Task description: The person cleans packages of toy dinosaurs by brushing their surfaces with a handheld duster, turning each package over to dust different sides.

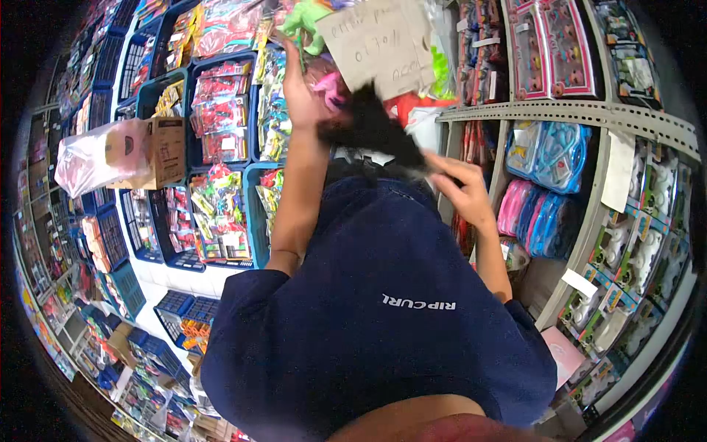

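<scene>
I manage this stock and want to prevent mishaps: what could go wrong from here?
The blurred black item might slip, since the right hand seems to grip only one corner. The green toy and pink toy sit close by the handwritten sign, so moving one might dislodge another.

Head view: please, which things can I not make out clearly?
All in the head view:
Black item: shape lost to motion blur.
Right hand: blur hides whether it grips that item.
Cardboard sign: handwriting too faint to read fully.
Green toy: cut off by the top edge.
</scene>
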The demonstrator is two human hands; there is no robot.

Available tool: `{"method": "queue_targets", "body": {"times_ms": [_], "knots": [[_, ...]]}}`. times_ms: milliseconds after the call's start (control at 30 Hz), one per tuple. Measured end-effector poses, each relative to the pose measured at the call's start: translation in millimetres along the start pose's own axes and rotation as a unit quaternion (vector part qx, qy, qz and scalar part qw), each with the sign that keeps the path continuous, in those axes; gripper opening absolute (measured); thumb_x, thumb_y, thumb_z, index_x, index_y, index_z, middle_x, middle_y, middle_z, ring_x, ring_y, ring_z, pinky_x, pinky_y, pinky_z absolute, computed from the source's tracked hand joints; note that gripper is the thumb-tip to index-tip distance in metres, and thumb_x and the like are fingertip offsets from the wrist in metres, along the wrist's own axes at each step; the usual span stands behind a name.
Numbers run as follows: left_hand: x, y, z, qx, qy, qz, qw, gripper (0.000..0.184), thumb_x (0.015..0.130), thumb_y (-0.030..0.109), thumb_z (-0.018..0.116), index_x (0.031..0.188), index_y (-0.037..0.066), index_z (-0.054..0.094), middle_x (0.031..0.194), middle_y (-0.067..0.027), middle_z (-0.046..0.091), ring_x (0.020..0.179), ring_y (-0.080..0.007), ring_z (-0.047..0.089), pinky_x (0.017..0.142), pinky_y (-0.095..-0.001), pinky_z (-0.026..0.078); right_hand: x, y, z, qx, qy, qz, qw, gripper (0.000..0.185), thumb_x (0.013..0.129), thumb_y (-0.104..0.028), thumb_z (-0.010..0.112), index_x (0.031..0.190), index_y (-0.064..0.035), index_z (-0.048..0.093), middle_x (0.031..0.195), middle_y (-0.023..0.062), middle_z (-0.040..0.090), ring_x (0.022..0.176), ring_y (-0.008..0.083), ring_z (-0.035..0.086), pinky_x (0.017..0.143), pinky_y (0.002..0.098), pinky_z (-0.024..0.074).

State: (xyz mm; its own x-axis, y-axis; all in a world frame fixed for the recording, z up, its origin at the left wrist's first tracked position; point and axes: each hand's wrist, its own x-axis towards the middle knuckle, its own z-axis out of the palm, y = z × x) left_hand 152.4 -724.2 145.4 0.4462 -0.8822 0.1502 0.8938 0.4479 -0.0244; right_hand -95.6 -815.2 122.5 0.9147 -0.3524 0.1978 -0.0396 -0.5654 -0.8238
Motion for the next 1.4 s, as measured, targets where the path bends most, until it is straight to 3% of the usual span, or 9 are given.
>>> {"method": "queue_targets", "body": {"times_ms": [100,300,400,533,833,967,1133,1200,1400], "knots": [[2.6,-31.8,14.4,0.253,0.241,0.107,0.931,0.050,0.086,0.048,0.033,0.115,0.008,0.040,0.095,-0.0084,0.055,0.058,-0.0103,0.053,0.044,-0.0216,0.042,-6.4,-3.8,-15.7,0.163,0.173,0.337,0.911,0.032,0.074,-0.004,0.054,0.106,0.0021,0.054,0.088,0.0106,0.061,0.075,0.0160,0.056,0.070,0.0270,0.0428],[-5.8,-14.0,-29.5,0.216,-0.016,-0.078,0.973,0.045,0.088,0.043,0.032,0.113,0.007,0.043,0.092,-0.0032,0.056,0.060,-0.0040,0.052,0.045,-0.0148,0.039,-4.7,-5.7,-41.9,-0.074,0.049,0.057,0.994,0.032,0.076,-0.006,0.052,0.107,0.0002,0.054,0.080,0.0086,0.060,0.069,0.0155,0.055,0.066,0.0247,0.0423],[-2.9,-44.1,16.4,0.318,0.198,-0.052,0.926,0.044,0.089,0.040,0.032,0.114,0.006,0.043,0.097,-0.0056,0.055,0.076,-0.0104,0.055,0.058,-0.0209,0.045,-3.2,-24.7,-59.5,-0.012,0.096,0.187,0.978,0.033,0.073,-0.006,0.052,0.105,-0.0007,0.055,0.101,0.0130,0.058,0.089,0.0217,0.056,0.080,0.0287,0.0399],[-10.2,-29.0,-2.8,0.425,0.173,-0.108,0.882,0.044,0.089,0.038,0.032,0.114,0.003,0.042,0.104,-0.0082,0.052,0.090,-0.0138,0.052,0.074,-0.0255,0.043,4.9,-49.2,-83.9,-0.071,-0.070,0.194,0.976,0.034,0.073,-0.005,0.051,0.107,0.0007,0.054,0.099,0.0119,0.059,0.086,0.0210,0.057,0.078,0.0279,0.0412],[4.1,-40.7,-25.6,0.458,0.088,-0.221,0.857,0.049,0.089,0.037,0.033,0.120,-0.002,0.036,0.115,-0.0112,0.046,0.106,-0.0185,0.045,0.092,-0.0302,0.033,-3.1,-56.2,-112.8,-0.121,0.139,0.198,0.963,0.032,0.076,-0.008,0.052,0.106,-0.0009,0.054,0.105,0.0150,0.056,0.097,0.0244,0.054,0.085,0.0299,0.0388],[28.1,-74.4,-28.0,0.401,-0.004,-0.323,0.857,0.047,0.089,0.034,0.033,0.121,0.000,0.035,0.116,-0.0085,0.044,0.103,-0.0179,0.045,0.087,-0.0308,0.038,-19.6,-65.9,-126.6,-0.080,-0.049,0.270,0.958,0.033,0.074,-0.006,0.052,0.106,-0.0005,0.054,0.105,0.0151,0.056,0.098,0.0242,0.055,0.084,0.0294,0.0391],[66.9,-131.2,-87.3,0.101,-0.158,-0.496,0.848,0.040,0.088,0.031,0.038,0.116,0.003,0.041,0.108,-0.0039,0.048,0.093,-0.0134,0.047,0.078,-0.0295,0.041,-63.4,-58.1,-148.1,-0.160,0.187,0.271,0.930,0.033,0.074,-0.004,0.051,0.107,-0.0015,0.054,0.095,0.0134,0.060,0.080,0.0213,0.057,0.077,0.0303,0.0417],[64.0,-158.0,-67.9,0.464,-0.069,-0.448,0.761,0.041,0.087,0.034,0.040,0.116,0.005,0.040,0.107,-0.0036,0.048,0.094,-0.0128,0.046,0.078,-0.0288,0.041,-77.8,-62.7,-158.6,-0.137,0.173,0.295,0.930,0.033,0.075,-0.005,0.052,0.107,-0.0014,0.054,0.098,0.0133,0.059,0.082,0.0212,0.057,0.077,0.0300,0.0418],[85.4,-232.4,-54.3,0.449,0.009,-0.550,0.704,0.040,0.087,0.031,0.042,0.116,0.004,0.040,0.107,-0.0043,0.047,0.096,-0.0126,0.045,0.079,-0.0272,0.041,-128.1,-58.6,-182.4,-0.147,0.233,0.337,0.900,0.035,0.073,-0.002,0.053,0.108,-0.0022,0.054,0.094,0.0118,0.060,0.080,0.0190,0.057,0.077,0.0278,0.0417]]}}
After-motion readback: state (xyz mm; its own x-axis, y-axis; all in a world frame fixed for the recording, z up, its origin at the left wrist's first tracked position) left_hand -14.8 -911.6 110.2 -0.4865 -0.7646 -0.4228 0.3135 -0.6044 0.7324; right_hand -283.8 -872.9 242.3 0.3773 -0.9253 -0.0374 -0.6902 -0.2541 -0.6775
